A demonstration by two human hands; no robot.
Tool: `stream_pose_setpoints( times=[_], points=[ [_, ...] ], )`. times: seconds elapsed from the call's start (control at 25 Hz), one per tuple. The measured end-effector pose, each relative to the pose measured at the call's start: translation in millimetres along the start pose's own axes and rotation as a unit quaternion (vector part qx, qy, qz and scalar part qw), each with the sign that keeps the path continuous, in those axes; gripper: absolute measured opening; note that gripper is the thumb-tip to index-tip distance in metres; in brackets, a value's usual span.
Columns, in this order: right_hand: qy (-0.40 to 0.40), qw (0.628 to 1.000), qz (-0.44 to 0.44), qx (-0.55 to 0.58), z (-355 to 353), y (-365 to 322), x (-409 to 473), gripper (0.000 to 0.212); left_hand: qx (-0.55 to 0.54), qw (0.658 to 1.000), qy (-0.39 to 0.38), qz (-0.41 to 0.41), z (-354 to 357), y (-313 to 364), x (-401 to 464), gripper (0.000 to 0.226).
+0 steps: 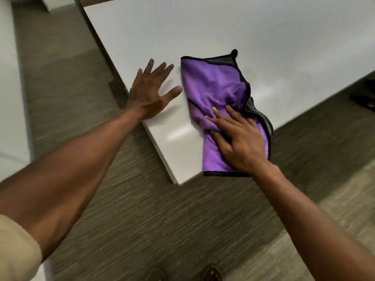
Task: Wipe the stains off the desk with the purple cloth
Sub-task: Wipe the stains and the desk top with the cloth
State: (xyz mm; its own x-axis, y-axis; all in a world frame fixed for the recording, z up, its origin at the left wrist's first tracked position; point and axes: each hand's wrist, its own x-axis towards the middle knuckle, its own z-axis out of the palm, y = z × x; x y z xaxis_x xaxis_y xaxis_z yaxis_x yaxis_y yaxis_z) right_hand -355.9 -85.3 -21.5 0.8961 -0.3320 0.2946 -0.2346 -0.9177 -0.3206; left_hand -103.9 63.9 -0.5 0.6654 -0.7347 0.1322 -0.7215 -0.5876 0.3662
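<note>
A purple cloth (pixel 215 86) with black trim and a grey underside lies crumpled on the near corner of a white desk (pixel 243 31). My right hand (pixel 239 140) presses down on the cloth's near part, fingers bunching the fabric. My left hand (pixel 150 90) rests flat on the desk just left of the cloth, fingers spread, holding nothing. No stains stand out on the visible desk surface.
The desk's corner (pixel 178 182) points toward me, with its left edge running up and away. Brown striped carpet (pixel 142 220) surrounds it. Another white surface (pixel 10 98) stands at the far left. Shoe tips (pixel 212 273) show at the bottom.
</note>
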Motion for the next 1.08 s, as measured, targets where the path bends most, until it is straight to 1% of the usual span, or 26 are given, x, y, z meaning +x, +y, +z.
stream_pose_setpoints(
  times=[0.08, 0.16, 0.24, 0.28, 0.32, 0.4, 0.48, 0.52, 0.6, 0.72, 0.8, 0.92, 1.0, 1.08],
  points=[
    [0.030, 0.999, 0.038, 0.004, -5, 23, 4, 0.051, 0.047, 0.995, -0.061, 0.063, -1, -4, -7, 0.092],
    [0.071, 0.993, 0.089, 0.016, -5, 29, 7, 0.052, 0.072, 0.988, -0.106, 0.090, -1, -7, -11, 0.095],
    [0.112, 0.986, 0.115, 0.054, 4, 14, -2, 0.049, 0.060, 0.987, -0.114, 0.096, -1, -9, -13, 0.092],
    [0.124, 0.983, 0.112, 0.075, 9, 6, -14, 0.047, 0.048, 0.988, -0.106, 0.102, 0, -9, -14, 0.086],
    [0.131, 0.983, 0.091, 0.091, 14, -1, -29, 0.046, 0.038, 0.989, -0.097, 0.109, 1, -9, -14, 0.079],
    [0.123, 0.988, 0.004, 0.096, 18, -5, -58, 0.043, 0.021, 0.988, -0.089, 0.124, 1, -10, -14, 0.069],
    [0.079, 0.992, -0.079, 0.058, 12, 11, -65, 0.045, 0.017, 0.986, -0.091, 0.139, 1, -11, -17, 0.071],
    [0.059, 0.993, -0.098, 0.021, 8, 22, -62, 0.048, 0.015, 0.985, -0.091, 0.146, 1, -11, -20, 0.074],
    [0.054, 0.993, -0.101, -0.038, 0, 43, -54, 0.054, 0.014, 0.982, -0.090, 0.165, 3, -13, -25, 0.079],
    [0.102, 0.990, -0.084, -0.049, 11, 39, -60, 0.057, 0.027, 0.977, -0.086, 0.196, 6, -16, -37, 0.089],
    [0.119, 0.987, -0.097, -0.047, 27, 17, -69, 0.055, 0.019, 0.980, -0.071, 0.185, 5, -16, -37, 0.098],
    [0.124, 0.985, -0.116, -0.040, 38, -4, -75, 0.054, 0.022, 0.983, -0.060, 0.170, 5, -15, -36, 0.103],
    [0.120, 0.980, -0.147, -0.056, 33, 6, -69, 0.054, 0.025, 0.983, -0.066, 0.171, 6, -15, -38, 0.105],
    [0.106, 0.980, -0.150, -0.077, 22, 23, -63, 0.056, 0.023, 0.982, -0.074, 0.173, 5, -14, -39, 0.105]
  ],
)
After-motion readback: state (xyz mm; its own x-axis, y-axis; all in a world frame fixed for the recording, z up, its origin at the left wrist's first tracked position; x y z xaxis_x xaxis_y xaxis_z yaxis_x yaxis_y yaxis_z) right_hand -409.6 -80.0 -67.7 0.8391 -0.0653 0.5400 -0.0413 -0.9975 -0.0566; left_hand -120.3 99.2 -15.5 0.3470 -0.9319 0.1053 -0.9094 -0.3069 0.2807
